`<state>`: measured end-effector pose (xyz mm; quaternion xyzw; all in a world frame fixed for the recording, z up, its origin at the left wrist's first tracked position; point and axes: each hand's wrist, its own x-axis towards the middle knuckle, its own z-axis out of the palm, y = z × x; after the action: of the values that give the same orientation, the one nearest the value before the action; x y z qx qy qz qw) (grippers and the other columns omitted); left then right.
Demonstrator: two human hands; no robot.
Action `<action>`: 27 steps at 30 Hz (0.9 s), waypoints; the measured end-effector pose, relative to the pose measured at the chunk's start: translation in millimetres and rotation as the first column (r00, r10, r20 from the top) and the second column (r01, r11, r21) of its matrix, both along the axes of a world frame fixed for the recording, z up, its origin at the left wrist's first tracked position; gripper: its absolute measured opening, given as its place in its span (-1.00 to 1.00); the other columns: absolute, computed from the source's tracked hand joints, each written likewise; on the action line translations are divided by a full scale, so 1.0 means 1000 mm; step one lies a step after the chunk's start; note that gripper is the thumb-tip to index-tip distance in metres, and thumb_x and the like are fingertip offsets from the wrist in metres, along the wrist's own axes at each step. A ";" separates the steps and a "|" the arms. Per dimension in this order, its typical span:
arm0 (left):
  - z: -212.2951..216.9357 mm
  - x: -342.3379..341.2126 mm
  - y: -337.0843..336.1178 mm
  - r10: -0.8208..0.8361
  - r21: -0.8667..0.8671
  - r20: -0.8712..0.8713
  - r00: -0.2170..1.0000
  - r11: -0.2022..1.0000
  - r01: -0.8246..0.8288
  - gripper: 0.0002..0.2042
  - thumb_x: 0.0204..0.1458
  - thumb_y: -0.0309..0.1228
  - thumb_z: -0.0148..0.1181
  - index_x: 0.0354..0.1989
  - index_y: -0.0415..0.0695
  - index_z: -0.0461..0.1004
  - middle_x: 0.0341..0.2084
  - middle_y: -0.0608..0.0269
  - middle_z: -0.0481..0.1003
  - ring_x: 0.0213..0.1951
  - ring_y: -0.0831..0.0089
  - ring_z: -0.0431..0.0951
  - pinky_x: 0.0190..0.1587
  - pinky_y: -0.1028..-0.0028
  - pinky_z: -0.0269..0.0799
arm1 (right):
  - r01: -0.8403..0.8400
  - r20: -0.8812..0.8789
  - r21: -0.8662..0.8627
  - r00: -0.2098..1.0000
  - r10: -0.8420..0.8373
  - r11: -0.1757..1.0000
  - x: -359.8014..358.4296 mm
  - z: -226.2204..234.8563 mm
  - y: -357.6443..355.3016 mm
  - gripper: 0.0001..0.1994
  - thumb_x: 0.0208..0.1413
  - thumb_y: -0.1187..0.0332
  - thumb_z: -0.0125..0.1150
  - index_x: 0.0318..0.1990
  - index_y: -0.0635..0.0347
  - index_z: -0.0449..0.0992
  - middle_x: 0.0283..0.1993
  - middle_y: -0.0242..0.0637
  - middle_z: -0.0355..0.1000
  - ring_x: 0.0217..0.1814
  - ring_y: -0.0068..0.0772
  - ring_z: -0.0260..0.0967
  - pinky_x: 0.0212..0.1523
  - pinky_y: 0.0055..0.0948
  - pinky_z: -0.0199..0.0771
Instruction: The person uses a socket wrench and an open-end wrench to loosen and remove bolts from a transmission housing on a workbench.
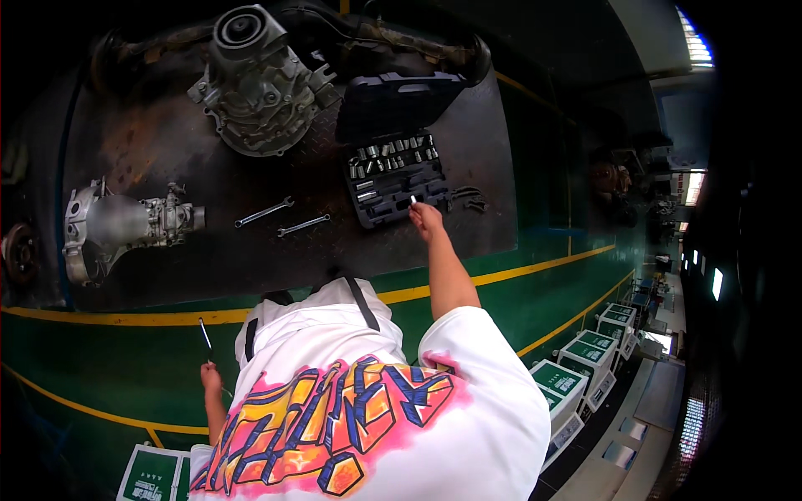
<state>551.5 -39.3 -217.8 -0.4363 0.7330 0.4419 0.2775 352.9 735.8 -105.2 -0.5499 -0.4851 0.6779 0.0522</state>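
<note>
Centre frame, my right hand (pixel 426 221) pinches a socket (pixel 413 200) over the open socket case (pixel 397 177); left hand (pixel 210 376) grips a thin tool (pixel 205 334), parked low.

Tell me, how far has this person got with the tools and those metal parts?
Laid out: the socket case lies open on the dark mat, two wrenches beside it. In hand: the right hand pinches a small socket at the case's edge; the left hand holds a thin driver handle. Left: no tool touches either gear housing, so that work looks unstarted.
</note>
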 end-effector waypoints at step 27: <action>0.104 0.180 0.196 -0.010 -0.136 0.002 1.000 0.991 0.010 -0.76 0.31 -0.28 -0.01 -0.37 -0.13 0.40 -0.65 0.38 0.32 -0.66 0.59 0.24 -0.61 0.49 0.17 | -0.583 0.414 0.764 0.772 0.483 0.277 -0.110 -0.056 0.043 -0.60 0.01 0.24 0.36 -0.02 0.19 0.48 -0.03 0.07 0.35 0.06 0.19 0.31 0.06 -0.02 0.37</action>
<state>731.0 156.6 -114.0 -0.4508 0.7634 0.3894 0.2497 242.5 778.5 -161.6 -0.2845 -0.9121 0.2878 0.0657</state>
